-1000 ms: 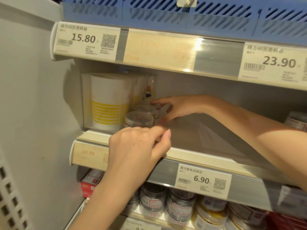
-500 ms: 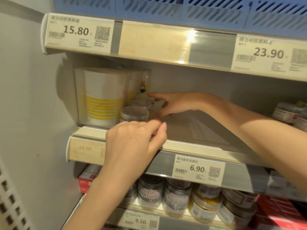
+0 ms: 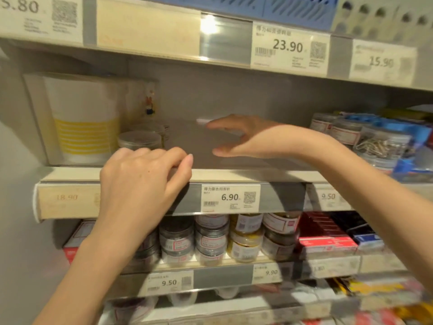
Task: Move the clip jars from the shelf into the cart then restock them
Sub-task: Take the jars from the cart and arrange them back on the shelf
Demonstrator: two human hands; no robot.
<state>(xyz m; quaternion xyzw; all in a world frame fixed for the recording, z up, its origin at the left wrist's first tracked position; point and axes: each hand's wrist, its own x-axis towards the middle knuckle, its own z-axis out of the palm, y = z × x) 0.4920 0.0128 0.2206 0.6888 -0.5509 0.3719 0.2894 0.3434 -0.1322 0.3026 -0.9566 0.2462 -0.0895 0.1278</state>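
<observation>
We face a store shelving bay, with a middle shelf (image 3: 234,175) whose front rail carries the 6.90 price tag (image 3: 230,198). Above the tag the shelf floor lies bare, with stock at both ends.

Our right hand (image 3: 243,137) hangs over that bare stretch, fingers straight and spread, thumb low, palm turned towards nine o'clock. It is unclenched and holds nothing, and it touches no jar. Our left hand (image 3: 143,181) sits at the shelf's front lip at about seven o'clock from the right one, its fingers curled down over the edge. Whether they pinch anything we cannot tell, as the fingertips are turned away from us.

At nine o'clock from the right hand, just behind the left knuckles, stand the clip jars (image 3: 140,140): clear and round, one in front and at least one more behind, beside a white box with yellow stripes (image 3: 84,123). At three o'clock, past the right forearm, another group of clear jars (image 3: 375,141) holds visible paper clips.

We judge this to be the restocking half of the task, with jars being lined up in the 6.90 slot; no cart is in view. The next move seems to call for a fresh jar to be fetched and set upright beside those at the left.
</observation>
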